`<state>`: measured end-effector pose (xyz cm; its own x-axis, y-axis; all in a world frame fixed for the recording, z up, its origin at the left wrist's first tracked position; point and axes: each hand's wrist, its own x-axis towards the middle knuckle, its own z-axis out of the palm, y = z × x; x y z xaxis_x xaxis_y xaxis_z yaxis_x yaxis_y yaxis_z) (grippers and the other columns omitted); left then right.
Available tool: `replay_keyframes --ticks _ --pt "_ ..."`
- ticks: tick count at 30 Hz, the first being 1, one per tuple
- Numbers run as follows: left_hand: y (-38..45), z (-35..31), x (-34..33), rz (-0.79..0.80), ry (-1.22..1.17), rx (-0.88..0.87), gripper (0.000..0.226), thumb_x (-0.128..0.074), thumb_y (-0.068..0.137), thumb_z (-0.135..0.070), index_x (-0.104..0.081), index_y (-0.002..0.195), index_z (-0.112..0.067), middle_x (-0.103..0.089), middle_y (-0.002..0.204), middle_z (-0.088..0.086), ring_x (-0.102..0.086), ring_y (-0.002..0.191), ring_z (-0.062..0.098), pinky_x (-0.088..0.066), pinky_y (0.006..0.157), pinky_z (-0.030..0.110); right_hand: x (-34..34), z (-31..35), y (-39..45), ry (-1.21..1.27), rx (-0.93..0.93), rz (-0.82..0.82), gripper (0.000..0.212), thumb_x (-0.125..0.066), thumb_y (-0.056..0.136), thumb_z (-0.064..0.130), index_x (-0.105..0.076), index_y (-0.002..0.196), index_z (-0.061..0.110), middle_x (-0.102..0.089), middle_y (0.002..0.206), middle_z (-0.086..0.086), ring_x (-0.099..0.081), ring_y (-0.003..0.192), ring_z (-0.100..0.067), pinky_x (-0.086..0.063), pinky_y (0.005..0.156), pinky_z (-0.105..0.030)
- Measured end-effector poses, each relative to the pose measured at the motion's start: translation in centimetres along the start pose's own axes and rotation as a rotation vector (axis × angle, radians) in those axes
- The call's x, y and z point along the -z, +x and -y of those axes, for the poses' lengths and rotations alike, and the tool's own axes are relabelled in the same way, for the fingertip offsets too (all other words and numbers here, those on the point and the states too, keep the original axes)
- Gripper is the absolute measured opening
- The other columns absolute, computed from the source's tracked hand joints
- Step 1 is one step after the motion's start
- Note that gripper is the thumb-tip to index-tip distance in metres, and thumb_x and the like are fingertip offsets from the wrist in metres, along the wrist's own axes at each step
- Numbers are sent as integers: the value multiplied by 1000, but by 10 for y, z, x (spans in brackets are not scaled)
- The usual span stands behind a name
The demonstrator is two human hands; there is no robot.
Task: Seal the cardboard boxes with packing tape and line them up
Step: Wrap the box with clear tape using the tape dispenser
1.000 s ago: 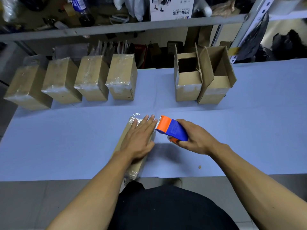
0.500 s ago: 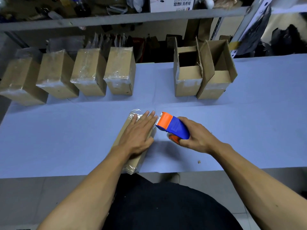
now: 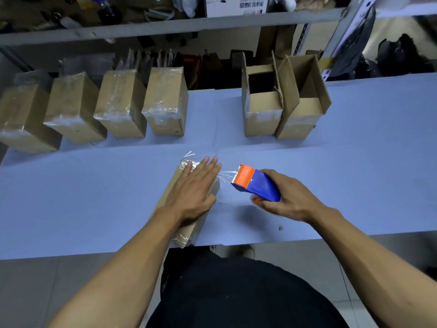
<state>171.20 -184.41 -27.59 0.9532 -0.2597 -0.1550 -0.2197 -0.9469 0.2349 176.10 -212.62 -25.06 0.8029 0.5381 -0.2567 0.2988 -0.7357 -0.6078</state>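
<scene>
A long cardboard box (image 3: 170,194) lies flat near the table's front edge, its ends wrapped in clear tape. My left hand (image 3: 194,190) presses flat on its top with straight fingers. My right hand (image 3: 287,197) grips a blue and orange tape dispenser (image 3: 254,184) just right of the box. A short strip of clear tape (image 3: 225,175) stretches from the dispenser to the box's right side. Several taped boxes (image 3: 120,105) stand in a row at the back left. Two open boxes (image 3: 262,102) stand at the back right.
The table has a pale blue cover (image 3: 94,190). A metal shelf (image 3: 165,24) with clutter runs above the back edge, and a slanted upright post (image 3: 343,34) stands at the right. A small scrap (image 3: 281,228) lies near the front edge.
My right hand has pulled the dispenser away to the right, so a strip of tape now spans the gap to the box. My left hand stays flat on the box.
</scene>
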Motion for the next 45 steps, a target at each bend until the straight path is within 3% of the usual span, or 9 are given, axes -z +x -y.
replay_keyframes --ticks 5,15,20,24,27,33,38,42,45 --pt "-1 -8 1 7 -2 24 84 -37 80 -32 -7 158 -21 2 165 -7 10 150 9 8 122 40 1 24 12 -358 -37 5 79 -50 89 67 -17 155 39 -56 110 0 -58 99 -24 -45 75 -34" --pt "-2 -28 -1 19 -63 209 85 -39 88 -30 7 156 -12 15 164 0 18 150 17 16 118 43 -15 111 58 -546 -151 -186 35 -60 82 31 -52 114 18 -54 91 -8 -49 68 -32 -28 59 -32" --pt "-3 -39 -5 -5 -74 186 86 -43 89 -32 7 157 -13 18 162 -1 19 150 18 15 119 44 -37 110 66 -568 -213 -183 41 -57 91 28 -46 129 15 -60 112 -12 -65 91 -33 -32 63 -32" --pt "-8 -34 -2 -5 -141 193 86 -38 88 -36 9 156 -15 21 160 -3 27 145 12 19 115 37 -66 96 70 -432 -350 -169 70 -60 91 43 -29 149 18 -55 120 -13 -60 103 -34 -35 69 -37" --pt "-15 -26 9 -87 -410 135 85 -38 81 -31 -2 156 -13 15 161 -4 24 146 11 21 113 21 -75 84 68 -347 -455 -155 76 -56 93 31 -16 155 13 -49 129 -17 -51 113 -36 -40 80 -40" --pt "-28 15 32 -444 -703 414 42 -57 96 -11 -53 138 -11 -43 148 -1 -36 138 11 -20 109 11 -97 65 65 28 -448 -115 79 -54 76 -5 -32 150 13 -50 109 -18 -54 96 -36 -37 66 -35" --pt "-22 47 32 -399 -770 596 37 -64 94 -20 -58 129 -10 -54 134 2 -54 119 14 -34 94 16 -107 81 63 86 -462 -552 33 -52 80 2 -66 109 3 -63 95 -17 -55 87 -33 -39 72 -33" --pt "-18 43 33 -354 -935 710 17 -71 88 -23 -66 104 -21 -65 99 -12 -62 92 7 -39 70 6 -98 114 71 632 -499 -598 19 -53 94 7 -72 90 4 -69 72 -4 -64 64 -5 -52 72 -31" --pt "-14 43 33 -358 -1002 808 4 -72 86 -26 -68 89 -27 -63 80 -20 -62 85 9 -40 67 10 -105 124 78 784 -544 -623 24 -57 87 17 -70 71 6 -67 68 -13 -65 65 -17 -60 78 -48"
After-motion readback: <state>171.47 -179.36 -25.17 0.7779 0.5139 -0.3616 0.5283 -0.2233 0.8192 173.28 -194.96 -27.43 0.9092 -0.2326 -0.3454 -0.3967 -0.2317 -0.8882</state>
